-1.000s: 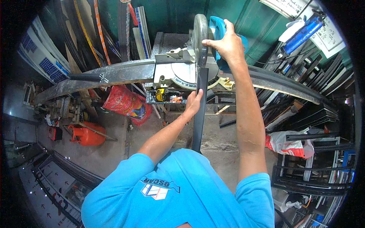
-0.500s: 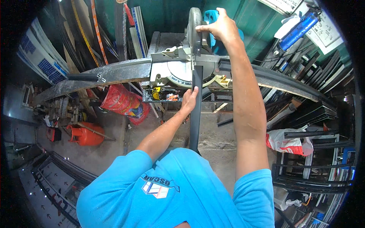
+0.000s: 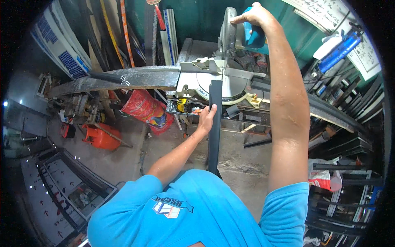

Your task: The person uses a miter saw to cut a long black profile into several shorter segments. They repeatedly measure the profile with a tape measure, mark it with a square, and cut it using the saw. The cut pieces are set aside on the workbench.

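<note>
A mitre saw with a pale metal turntable (image 3: 202, 85) stands on a bench ahead of me. My right hand (image 3: 259, 18) is raised at its head, fingers bent over the teal handle (image 3: 254, 37), thumb stretched to the grey blade guard (image 3: 228, 35). The fingers' far side is hidden. My left hand (image 3: 207, 118) grips a long black bar (image 3: 214, 140) partway along, thumb lying on its top. The bar runs from my belly to the turntable's front, its far end lying just left of the slot, below the raised saw head.
A tape measure (image 3: 183, 105) lies in a tray under the saw's front. Left stand a red sack (image 3: 148, 110) and an orange gas cylinder (image 3: 103, 136). Long profiles lean on the green wall (image 3: 197, 24). A blue caulking gun (image 3: 337, 52) and black lengths (image 3: 349, 140) crowd the right.
The whole view has shifted, so the scene sits further right and lower. Against the saw, the bar's far end has moved slightly left and towards me. Both hands keep their holds.
</note>
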Tool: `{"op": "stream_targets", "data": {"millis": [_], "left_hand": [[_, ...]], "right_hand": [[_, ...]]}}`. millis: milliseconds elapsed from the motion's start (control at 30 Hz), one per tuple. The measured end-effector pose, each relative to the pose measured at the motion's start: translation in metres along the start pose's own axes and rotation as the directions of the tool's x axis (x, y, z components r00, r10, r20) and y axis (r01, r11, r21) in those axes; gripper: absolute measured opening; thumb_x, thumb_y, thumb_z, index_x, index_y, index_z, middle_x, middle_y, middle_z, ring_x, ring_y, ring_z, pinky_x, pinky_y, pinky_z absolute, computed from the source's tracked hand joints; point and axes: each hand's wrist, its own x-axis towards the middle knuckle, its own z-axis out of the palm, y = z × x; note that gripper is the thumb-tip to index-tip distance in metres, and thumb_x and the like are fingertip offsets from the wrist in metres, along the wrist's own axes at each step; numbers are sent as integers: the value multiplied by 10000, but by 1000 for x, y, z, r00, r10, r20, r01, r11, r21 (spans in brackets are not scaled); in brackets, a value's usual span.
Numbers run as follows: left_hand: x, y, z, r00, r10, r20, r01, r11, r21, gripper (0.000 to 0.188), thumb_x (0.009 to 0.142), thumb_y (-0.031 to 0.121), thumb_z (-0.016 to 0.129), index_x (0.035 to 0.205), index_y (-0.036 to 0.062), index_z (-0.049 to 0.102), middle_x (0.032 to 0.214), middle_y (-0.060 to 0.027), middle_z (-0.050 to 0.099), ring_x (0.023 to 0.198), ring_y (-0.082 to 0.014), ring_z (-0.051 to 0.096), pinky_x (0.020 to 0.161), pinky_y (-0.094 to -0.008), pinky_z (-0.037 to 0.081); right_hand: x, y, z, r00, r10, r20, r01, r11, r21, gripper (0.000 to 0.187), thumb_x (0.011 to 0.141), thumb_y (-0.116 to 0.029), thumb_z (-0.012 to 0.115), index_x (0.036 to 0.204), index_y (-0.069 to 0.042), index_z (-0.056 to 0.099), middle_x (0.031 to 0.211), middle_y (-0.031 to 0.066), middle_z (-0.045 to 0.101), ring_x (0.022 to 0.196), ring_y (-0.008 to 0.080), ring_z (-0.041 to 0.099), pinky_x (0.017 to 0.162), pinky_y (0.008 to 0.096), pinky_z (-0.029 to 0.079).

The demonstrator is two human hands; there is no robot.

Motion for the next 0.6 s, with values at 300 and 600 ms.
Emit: {"op": "stream_targets", "data": {"millis": [300, 600], "left_hand": [[1, 55, -64, 998, 69, -3, -69, 998, 3, 370, 1036, 414, 607, 1045, 44, 621, 836, 54, 541, 783, -61, 469, 684, -263, 407], [8, 69, -135, 997, 82, -6, -79, 981, 178, 396, 1020, 377, 643, 1113, -6, 677, 866, 66, 561, 789, -50, 463, 685, -242, 390]], "right_hand": [[-1, -11, -19, 997, 42, 68, -43, 999, 6, 1096, 529, -364, 984, 1327, 177, 464, 1076, 310, 707, 959, 356, 723, 812, 458, 607], [11, -15, -19, 993, 28, 116, -18, 996, -82, 752, 603, -421, 945, 1087, 110, 724, 1033, 252, 744, 913, 317, 740, 828, 439, 610]]}}
